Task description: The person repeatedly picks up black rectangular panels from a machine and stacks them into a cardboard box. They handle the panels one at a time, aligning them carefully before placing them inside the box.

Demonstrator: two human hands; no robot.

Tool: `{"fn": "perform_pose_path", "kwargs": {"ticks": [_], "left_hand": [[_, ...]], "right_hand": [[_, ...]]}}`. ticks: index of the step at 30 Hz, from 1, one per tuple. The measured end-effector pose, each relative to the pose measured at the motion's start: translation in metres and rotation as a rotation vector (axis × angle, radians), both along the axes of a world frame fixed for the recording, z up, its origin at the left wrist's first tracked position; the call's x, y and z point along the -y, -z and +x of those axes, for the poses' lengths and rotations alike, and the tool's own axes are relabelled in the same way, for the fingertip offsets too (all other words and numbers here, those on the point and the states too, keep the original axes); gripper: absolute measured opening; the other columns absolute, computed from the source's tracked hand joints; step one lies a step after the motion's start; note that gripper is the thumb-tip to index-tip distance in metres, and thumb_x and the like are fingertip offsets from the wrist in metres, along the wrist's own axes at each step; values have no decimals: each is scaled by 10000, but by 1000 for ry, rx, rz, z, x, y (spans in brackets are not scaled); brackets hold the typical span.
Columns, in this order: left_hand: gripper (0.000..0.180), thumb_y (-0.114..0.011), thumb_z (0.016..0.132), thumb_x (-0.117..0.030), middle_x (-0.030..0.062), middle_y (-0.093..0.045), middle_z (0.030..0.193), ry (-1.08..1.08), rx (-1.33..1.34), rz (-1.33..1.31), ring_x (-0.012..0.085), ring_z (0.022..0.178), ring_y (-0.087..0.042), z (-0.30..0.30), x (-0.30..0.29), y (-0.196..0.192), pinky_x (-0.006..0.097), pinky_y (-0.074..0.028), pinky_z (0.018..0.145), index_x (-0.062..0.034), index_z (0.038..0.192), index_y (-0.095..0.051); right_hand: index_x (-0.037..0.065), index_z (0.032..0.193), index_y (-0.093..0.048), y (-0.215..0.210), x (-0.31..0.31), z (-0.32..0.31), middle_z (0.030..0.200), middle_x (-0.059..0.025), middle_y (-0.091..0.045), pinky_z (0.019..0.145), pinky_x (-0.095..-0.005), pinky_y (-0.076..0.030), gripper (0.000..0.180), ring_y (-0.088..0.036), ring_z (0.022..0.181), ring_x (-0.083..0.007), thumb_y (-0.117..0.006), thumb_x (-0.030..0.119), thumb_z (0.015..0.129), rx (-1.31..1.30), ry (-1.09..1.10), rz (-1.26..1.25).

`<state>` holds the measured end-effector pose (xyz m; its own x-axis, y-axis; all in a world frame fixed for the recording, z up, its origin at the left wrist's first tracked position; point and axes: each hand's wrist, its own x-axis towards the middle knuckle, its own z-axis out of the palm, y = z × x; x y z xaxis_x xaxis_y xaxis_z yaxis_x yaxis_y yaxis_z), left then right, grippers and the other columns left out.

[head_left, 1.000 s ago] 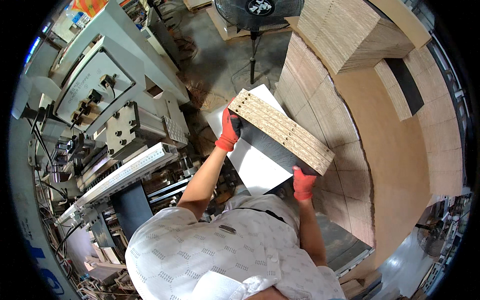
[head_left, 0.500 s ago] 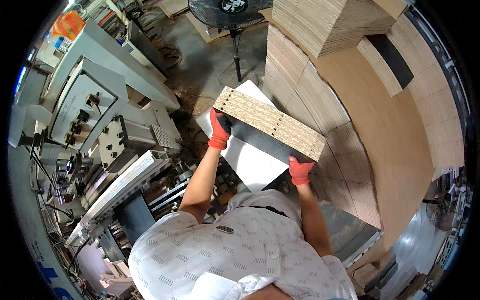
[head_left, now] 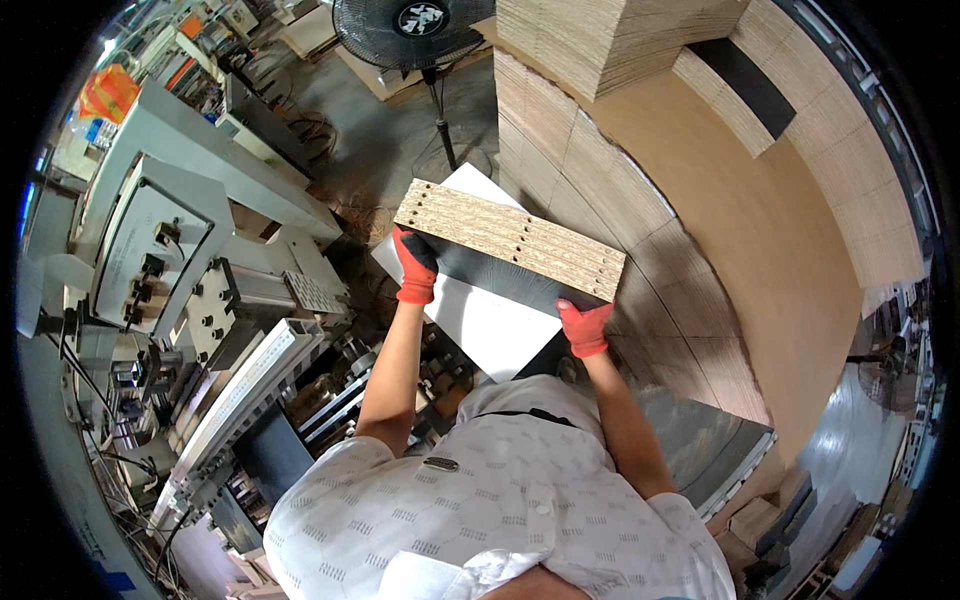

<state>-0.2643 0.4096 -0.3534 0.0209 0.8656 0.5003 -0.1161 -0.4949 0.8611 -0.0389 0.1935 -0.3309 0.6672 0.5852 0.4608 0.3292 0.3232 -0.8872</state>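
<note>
Between my hands is a stack of boards (head_left: 510,240) with dark faces and pale particleboard edges, drilled with rows of holes along the edge side. My left hand (head_left: 416,265), in a red glove with black on it, grips the stack's left end. Its right end is held by my right hand (head_left: 586,327), also red-gloved, with the thumb lying on the dark face. Both hands' other fingers are largely hidden by the boards and gloves. Beneath the stack a white panel (head_left: 490,335) shows on either side of it.
A machine with a grey control box (head_left: 160,245) and a ruled metal rail (head_left: 250,380) stands at my left. Ahead is a black fan (head_left: 410,30) on a pole. Tall stacks of boards (head_left: 650,270) and a brown sheet (head_left: 745,230) fill the right side.
The stack and both hands appear shifted slightly left in view, as does much of the surroundings. My grip on both ends is the same.
</note>
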Motion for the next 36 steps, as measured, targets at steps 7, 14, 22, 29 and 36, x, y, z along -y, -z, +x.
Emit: {"fn": "perform_pose_path", "kwargs": {"ticks": [7,14,22,29,36], "left_hand": [[432,-448,1028,-448,19,-598,1174,43,356,-276,161,1086,-553,-27,-15,60,324,-432,956,-80,1217,-572],[344,-427,1035,-397,-11,-618,1076,299,575,-642,145,995,-567,-1,5,103,321,-447,913,-121,1143,-602],[448,-420,987,-462,-6,-648,1155,399,729,-836,218,1082,-568,-8,0,134,375,-421,995,-140,1231,-617],[349,-446,984,-415,12,-654,1054,315,736,-773,189,965,-588,-9,-1,108,340,-465,917,-127,1067,-626],[442,-386,1044,-381,70,-667,1025,186,271,-570,169,926,-593,15,71,38,316,-464,900,-21,1038,-642]], "right_hand": [[20,1160,-593,-2,0,-5,1008,-111,-677,814,-395,-511,756,-669,924,-279,-894,428,600,13,11,-62],[28,1156,-598,-10,13,4,1016,-119,-689,806,-395,-518,663,-681,919,-287,-865,333,631,124,58,-144],[42,1196,-579,-25,7,10,1069,-140,-686,820,-412,-522,703,-675,971,-339,-862,346,629,201,-32,-131],[49,1206,-575,-43,8,5,1081,-153,-684,846,-400,-517,683,-671,1001,-334,-845,374,670,199,-45,-103],[28,1118,-613,-84,35,22,973,-157,-690,813,-384,-512,472,-673,915,-274,-779,307,777,96,54,-334]]}}
